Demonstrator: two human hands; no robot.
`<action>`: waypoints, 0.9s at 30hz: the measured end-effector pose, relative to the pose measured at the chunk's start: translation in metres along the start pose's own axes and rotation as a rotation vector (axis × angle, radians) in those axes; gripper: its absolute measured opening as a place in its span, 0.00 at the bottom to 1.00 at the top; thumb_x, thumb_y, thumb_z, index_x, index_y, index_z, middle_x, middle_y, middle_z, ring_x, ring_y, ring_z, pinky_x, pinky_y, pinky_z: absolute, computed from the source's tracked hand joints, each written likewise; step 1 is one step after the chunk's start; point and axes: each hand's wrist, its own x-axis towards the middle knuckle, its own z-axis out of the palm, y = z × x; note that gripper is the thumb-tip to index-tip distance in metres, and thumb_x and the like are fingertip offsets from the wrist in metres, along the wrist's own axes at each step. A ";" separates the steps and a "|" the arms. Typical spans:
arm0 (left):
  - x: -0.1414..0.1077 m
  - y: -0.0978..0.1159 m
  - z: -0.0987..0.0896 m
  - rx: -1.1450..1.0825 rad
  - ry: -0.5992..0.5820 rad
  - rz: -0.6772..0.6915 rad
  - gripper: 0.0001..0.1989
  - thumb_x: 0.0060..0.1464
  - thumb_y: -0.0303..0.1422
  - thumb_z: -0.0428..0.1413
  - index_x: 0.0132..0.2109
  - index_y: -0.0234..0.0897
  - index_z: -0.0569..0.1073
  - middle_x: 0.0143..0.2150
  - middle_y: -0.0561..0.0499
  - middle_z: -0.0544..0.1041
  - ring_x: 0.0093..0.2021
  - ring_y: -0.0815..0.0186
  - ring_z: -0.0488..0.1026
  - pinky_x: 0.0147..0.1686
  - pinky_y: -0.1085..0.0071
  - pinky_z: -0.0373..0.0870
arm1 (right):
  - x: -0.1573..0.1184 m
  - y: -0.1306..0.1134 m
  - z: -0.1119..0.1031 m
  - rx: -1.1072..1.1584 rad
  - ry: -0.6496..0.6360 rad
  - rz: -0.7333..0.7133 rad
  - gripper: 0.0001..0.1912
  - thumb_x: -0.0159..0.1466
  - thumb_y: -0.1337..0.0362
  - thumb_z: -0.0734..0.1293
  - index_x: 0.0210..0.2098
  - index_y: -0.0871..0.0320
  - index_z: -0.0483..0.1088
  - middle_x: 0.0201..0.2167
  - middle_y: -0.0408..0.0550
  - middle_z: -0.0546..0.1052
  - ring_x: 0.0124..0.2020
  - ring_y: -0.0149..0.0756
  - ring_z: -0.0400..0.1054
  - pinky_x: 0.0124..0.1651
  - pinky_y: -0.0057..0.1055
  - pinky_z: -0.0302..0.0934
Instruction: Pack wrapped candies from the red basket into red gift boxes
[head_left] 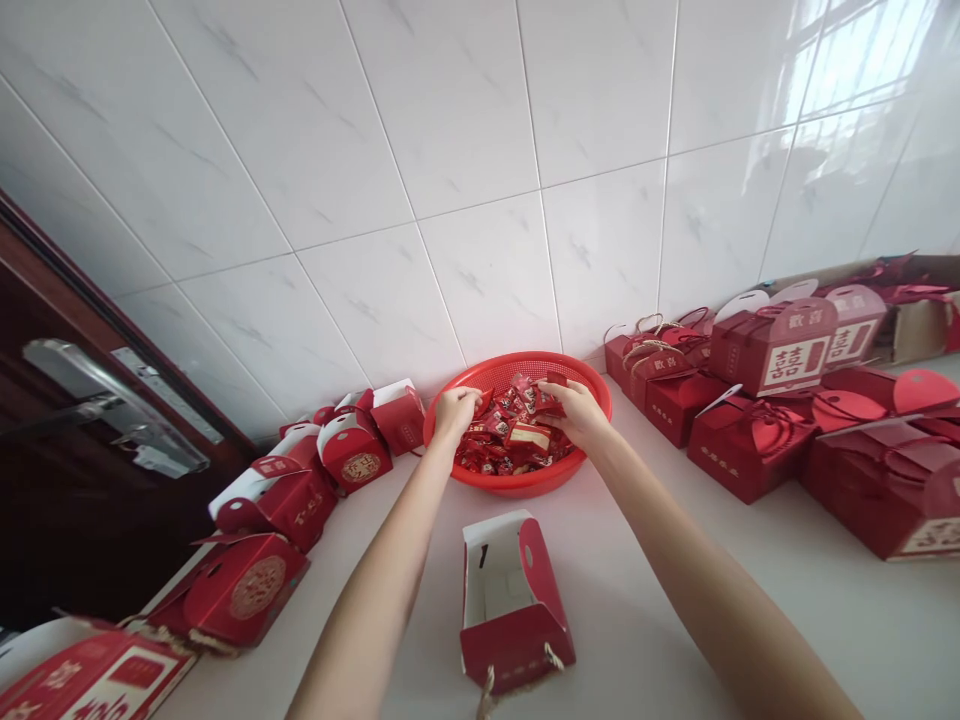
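Observation:
A round red plastic basket [517, 487] stands against the tiled wall, filled with candies [504, 425] in shiny red wrappers. Over its left side, my left hand [456, 408] is closed in a pinch beside a red wrapper; what the fingertips hold is unclear. On the right side of the basket, my right hand [579, 410] has its fingers bent round a red-wrapped candy, partly hidden by the hand. Between my forearms an open red gift box [517, 640] sits on the white countertop, its white inside showing and a twine handle hanging at the front.
Several red gift boxes [281, 500] line the counter's left edge. More closed boxes [750, 440] are grouped and stacked on the right, with a cardboard carton [911, 330] behind them. A dark door with a metal handle [112, 400] is at the left.

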 end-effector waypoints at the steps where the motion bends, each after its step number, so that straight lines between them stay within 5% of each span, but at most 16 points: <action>1: 0.001 -0.001 -0.002 0.066 -0.037 0.004 0.09 0.50 0.29 0.52 0.30 0.38 0.78 0.34 0.48 0.82 0.37 0.60 0.79 0.38 0.69 0.72 | 0.000 0.000 0.000 0.004 0.002 -0.004 0.03 0.56 0.71 0.71 0.29 0.57 0.73 0.30 0.45 0.79 0.29 0.34 0.73 0.27 0.30 0.72; 9: 0.009 -0.007 -0.005 0.513 -0.327 0.046 0.09 0.41 0.20 0.56 0.25 0.39 0.76 0.32 0.49 0.82 0.40 0.58 0.78 0.40 0.69 0.69 | -0.001 -0.001 0.002 0.025 0.014 -0.015 0.02 0.56 0.70 0.70 0.29 0.57 0.75 0.33 0.45 0.80 0.30 0.34 0.73 0.27 0.29 0.71; 15: 0.015 -0.012 0.000 0.616 -0.416 0.016 0.12 0.33 0.19 0.61 0.27 0.40 0.77 0.38 0.47 0.83 0.46 0.53 0.78 0.44 0.67 0.70 | 0.001 0.000 0.002 0.020 0.015 -0.012 0.02 0.55 0.70 0.70 0.29 0.58 0.75 0.34 0.46 0.80 0.31 0.34 0.72 0.26 0.28 0.70; 21: 0.012 -0.014 -0.002 0.376 -0.369 0.071 0.10 0.32 0.26 0.67 0.18 0.40 0.72 0.21 0.53 0.76 0.36 0.55 0.78 0.40 0.66 0.72 | 0.001 0.001 0.000 0.014 0.011 -0.010 0.03 0.55 0.69 0.71 0.30 0.57 0.75 0.35 0.46 0.81 0.30 0.34 0.73 0.27 0.28 0.71; 24: 0.007 -0.009 -0.004 0.117 -0.311 0.134 0.07 0.40 0.36 0.66 0.25 0.40 0.77 0.27 0.51 0.80 0.36 0.57 0.78 0.40 0.65 0.73 | -0.001 0.001 0.000 0.012 0.005 -0.007 0.03 0.55 0.69 0.71 0.29 0.56 0.75 0.35 0.46 0.81 0.30 0.34 0.74 0.27 0.28 0.71; 27: 0.002 -0.002 -0.006 -0.120 -0.292 0.187 0.16 0.43 0.45 0.66 0.33 0.36 0.79 0.37 0.46 0.83 0.40 0.56 0.79 0.42 0.64 0.75 | -0.004 0.000 0.001 0.012 0.004 -0.003 0.03 0.54 0.69 0.72 0.29 0.56 0.75 0.37 0.47 0.82 0.32 0.35 0.74 0.27 0.28 0.71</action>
